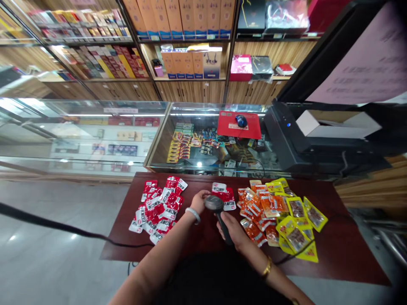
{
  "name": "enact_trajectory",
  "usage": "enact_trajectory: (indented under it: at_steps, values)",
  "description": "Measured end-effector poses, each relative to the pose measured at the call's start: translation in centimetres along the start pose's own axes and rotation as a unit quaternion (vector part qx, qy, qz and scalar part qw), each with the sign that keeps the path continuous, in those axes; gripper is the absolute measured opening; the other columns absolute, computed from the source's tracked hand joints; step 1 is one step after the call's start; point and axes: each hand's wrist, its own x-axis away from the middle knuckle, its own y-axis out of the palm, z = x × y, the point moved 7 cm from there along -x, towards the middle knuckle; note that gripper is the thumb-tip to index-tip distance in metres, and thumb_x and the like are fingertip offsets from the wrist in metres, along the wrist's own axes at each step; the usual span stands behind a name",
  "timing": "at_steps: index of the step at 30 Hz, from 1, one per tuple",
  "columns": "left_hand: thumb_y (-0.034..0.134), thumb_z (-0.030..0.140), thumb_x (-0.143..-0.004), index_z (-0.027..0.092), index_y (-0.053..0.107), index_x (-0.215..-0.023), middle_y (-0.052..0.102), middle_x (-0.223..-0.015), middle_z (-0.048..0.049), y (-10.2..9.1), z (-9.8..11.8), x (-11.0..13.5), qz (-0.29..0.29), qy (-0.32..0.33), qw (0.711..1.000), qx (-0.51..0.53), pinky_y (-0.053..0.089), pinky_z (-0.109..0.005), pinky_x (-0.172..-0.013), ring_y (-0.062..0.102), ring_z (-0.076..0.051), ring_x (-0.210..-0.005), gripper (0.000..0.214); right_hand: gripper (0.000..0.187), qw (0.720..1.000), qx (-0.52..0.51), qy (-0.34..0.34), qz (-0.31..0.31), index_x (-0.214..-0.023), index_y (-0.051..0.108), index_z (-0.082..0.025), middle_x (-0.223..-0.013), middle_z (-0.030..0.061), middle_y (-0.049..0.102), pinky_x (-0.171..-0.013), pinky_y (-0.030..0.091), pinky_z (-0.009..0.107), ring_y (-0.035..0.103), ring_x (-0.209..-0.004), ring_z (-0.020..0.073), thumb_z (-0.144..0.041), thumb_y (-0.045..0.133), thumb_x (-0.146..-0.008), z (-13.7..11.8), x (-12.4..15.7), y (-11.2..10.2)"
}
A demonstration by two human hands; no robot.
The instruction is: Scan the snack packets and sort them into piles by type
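In the head view, my right hand [234, 230] is wrapped round the handle of a black barcode scanner [214, 203], its head turned toward the counter. My left hand [199, 201] is beside the scanner head with its fingers curled together; the scanner partly covers the fingertips, so what they hold is hidden. Just beyond both hands lie a few red-and-white snack packets [227, 197]. A larger pile of the red-and-white packets [159, 207] is spread to the left. On the right are orange snack packets [254, 207] and yellow snack packets [297, 233].
Everything lies on a dark red tabletop [197, 243]. Behind it stands a glass display case [203, 163] with a red mat [224, 129] and a mouse [241, 121] on top. A dark register machine [280, 131] rises at right. Black cable [95, 237] crosses at left.
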Motion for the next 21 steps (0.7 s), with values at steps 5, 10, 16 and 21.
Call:
enact_trajectory:
  at_steps: [5, 10, 16, 21]
  values:
    - [0.057, 0.021, -0.085, 0.019, 0.068, -0.109, 0.071, -0.112, -0.0088, -4.8, -0.1, 0.2, 0.068, 0.006, 0.971, -0.228, 0.047, -0.032, -0.097, 0.065, -0.019, -0.106, 0.026, 0.053, 0.999, -0.031, 0.018, -0.005, -0.087, 0.052, -0.02, -0.052, -0.0084, 0.048, -0.036, 0.023, 0.018, 0.036, -0.036, 0.0054, -0.07, 0.062, -0.074, 0.1, -0.7, 0.3]
    - [0.06, 0.037, -0.085, 0.014, 0.043, -0.144, 0.037, -0.153, -0.0175, -9.8, -0.4, 0.7, 0.141, -0.023, 0.865, -0.481, 0.021, -0.046, -0.118, 0.026, -0.029, -0.145, 0.066, 0.051, 0.999, -0.013, 0.023, -0.021, -0.086, 0.051, -0.02, -0.051, -0.009, 0.047, -0.035, 0.023, 0.016, 0.034, -0.036, 0.0046, -0.069, 0.062, -0.076, 0.1, -1.0, 1.2]
    - [0.055, 0.049, -0.086, 0.001, 0.03, -0.149, 0.02, -0.157, -0.026, -7.6, -1.3, 0.5, 0.073, -0.022, 0.827, -0.558, 0.003, -0.052, -0.119, 0.013, -0.034, -0.149, 0.083, 0.052, 0.999, 0.005, 0.022, -0.026, -0.086, 0.051, -0.02, -0.051, -0.0087, 0.047, -0.036, 0.025, 0.016, 0.035, -0.037, 0.0053, -0.07, 0.06, -0.076, 0.0, -1.2, 1.6]
    - [0.055, 0.029, -0.085, 0.004, 0.034, -0.147, 0.031, -0.154, -0.023, -3.9, -0.9, 2.3, 0.004, 0.039, 0.844, -0.536, 0.021, -0.042, -0.117, 0.026, -0.03, -0.146, 0.071, 0.054, 0.999, -0.01, 0.027, -0.016, -0.085, 0.05, -0.02, -0.05, -0.0091, 0.047, -0.036, 0.023, 0.017, 0.034, -0.036, 0.0049, -0.073, 0.06, -0.074, 0.5, -1.5, 1.3]
